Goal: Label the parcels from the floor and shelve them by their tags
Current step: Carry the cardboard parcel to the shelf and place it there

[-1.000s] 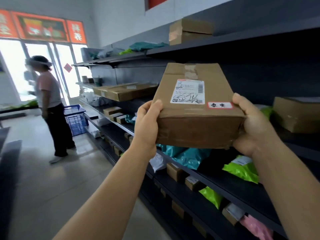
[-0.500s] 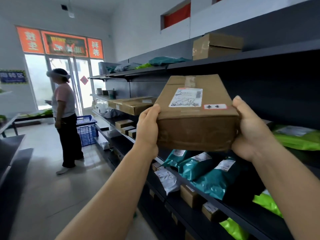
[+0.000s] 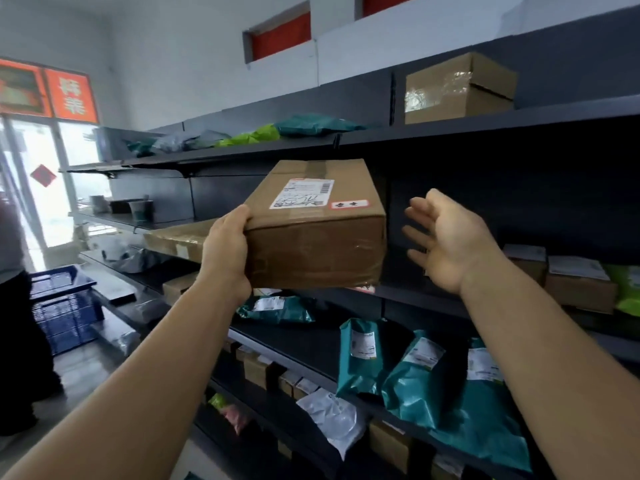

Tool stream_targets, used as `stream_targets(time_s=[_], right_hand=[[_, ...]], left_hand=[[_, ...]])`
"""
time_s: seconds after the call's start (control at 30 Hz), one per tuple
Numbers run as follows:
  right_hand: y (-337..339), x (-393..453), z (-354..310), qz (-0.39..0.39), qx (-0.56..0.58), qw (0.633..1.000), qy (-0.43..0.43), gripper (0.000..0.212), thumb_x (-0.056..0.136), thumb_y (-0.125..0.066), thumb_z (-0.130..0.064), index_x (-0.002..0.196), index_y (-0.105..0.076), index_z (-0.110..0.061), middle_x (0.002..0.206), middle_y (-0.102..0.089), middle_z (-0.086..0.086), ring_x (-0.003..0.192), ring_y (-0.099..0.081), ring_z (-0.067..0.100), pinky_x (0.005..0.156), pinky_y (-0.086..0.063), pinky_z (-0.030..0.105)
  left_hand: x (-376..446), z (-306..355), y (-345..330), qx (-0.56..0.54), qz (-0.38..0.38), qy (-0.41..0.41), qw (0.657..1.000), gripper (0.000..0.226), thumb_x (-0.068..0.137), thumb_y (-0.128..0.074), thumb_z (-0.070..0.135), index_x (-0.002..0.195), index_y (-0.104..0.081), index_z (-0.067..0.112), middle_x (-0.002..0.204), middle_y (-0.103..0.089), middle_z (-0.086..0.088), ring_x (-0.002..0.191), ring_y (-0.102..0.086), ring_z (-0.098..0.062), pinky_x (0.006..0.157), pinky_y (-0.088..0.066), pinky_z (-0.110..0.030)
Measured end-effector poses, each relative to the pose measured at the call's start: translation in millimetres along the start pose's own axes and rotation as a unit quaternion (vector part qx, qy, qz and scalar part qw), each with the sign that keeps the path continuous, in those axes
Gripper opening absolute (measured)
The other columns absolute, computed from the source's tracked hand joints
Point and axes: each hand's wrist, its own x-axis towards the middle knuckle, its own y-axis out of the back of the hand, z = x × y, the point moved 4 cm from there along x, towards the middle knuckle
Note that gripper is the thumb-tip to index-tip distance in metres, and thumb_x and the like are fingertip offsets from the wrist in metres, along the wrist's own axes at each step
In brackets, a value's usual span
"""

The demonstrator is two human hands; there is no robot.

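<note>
A brown cardboard parcel with a white shipping label and a small red-edged tag on top is held up at the front of a dark shelf. My left hand grips its near left corner. My right hand hangs a little to the right of the box, fingers spread, touching nothing. Whether the box's base rests on the shelf is hidden.
The dark metal shelving holds teal mailer bags, a white bag and small boxes on the lower tiers, and a taped carton on top. A blue crate and a person stand at left on the floor.
My right hand has let go of the parcel and opened beside it. The parcel has moved forward toward the shelf, held by my left hand alone. The view has tilted up.
</note>
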Motion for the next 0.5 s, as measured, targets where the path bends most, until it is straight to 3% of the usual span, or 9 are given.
stream_targets(time_s=[0.13,0.23,0.27,0.4,0.5], right_hand=[[-29.5,21.0,20.9,-0.007,-0.041,0.999,0.015,0.048,0.094,-0.047,-0.045,0.136,-0.051,-0.020,0.136,-0.053,-0.006,0.115,-0.049,0.015,0.094,-0.031,0.039],[-53.5,35.2,29.5,-0.037,-0.068,0.997,0.026,0.038,0.090,-0.050,-0.053,0.113,-0.064,-0.027,0.103,-0.071,-0.012,0.092,-0.065,0.008,0.080,-0.043,0.031],[-57.5,42.8,31.9,-0.035,-0.085,0.995,0.036,0.039,0.089,-0.051,-0.054,0.114,-0.065,-0.027,0.099,-0.073,-0.008,0.088,-0.067,0.010,0.074,-0.047,0.031],[-51.2,77.3,42.4,0.024,-0.146,0.987,0.066,0.054,0.087,-0.057,-0.050,0.135,-0.050,-0.026,0.123,-0.061,0.003,0.104,-0.061,0.021,0.076,-0.051,0.032],[-36.7,103.4,52.2,0.062,-0.174,0.980,0.080,0.053,0.088,-0.056,-0.047,0.135,-0.049,-0.023,0.124,-0.058,0.001,0.100,-0.058,0.016,0.065,-0.045,0.026]], left_hand=[[45.0,-11.2,6.9,-0.007,-0.019,0.019,1.000,0.045,0.078,-0.062,0.053,0.115,-0.066,0.028,0.115,-0.072,-0.010,0.102,-0.070,-0.033,0.082,-0.058,-0.055],[73.1,-23.7,-1.3,-0.010,-0.031,0.027,0.999,0.049,0.081,-0.061,0.052,0.123,-0.064,0.027,0.118,-0.071,-0.009,0.106,-0.068,-0.033,0.087,-0.057,-0.054],[83.0,-28.7,-6.3,-0.011,-0.038,0.031,0.999,0.049,0.082,-0.061,0.053,0.124,-0.063,0.026,0.118,-0.070,-0.009,0.105,-0.068,-0.033,0.087,-0.057,-0.053],[118.1,-53.4,-31.7,0.003,-0.069,0.065,0.995,0.051,0.081,-0.060,0.055,0.122,-0.060,0.025,0.114,-0.070,-0.010,0.098,-0.068,-0.033,0.083,-0.059,-0.052],[143.6,-73.7,-56.3,0.014,-0.092,0.096,0.991,0.050,0.083,-0.059,0.057,0.122,-0.059,0.028,0.110,-0.070,-0.009,0.093,-0.069,-0.031,0.060,-0.059,-0.039]])
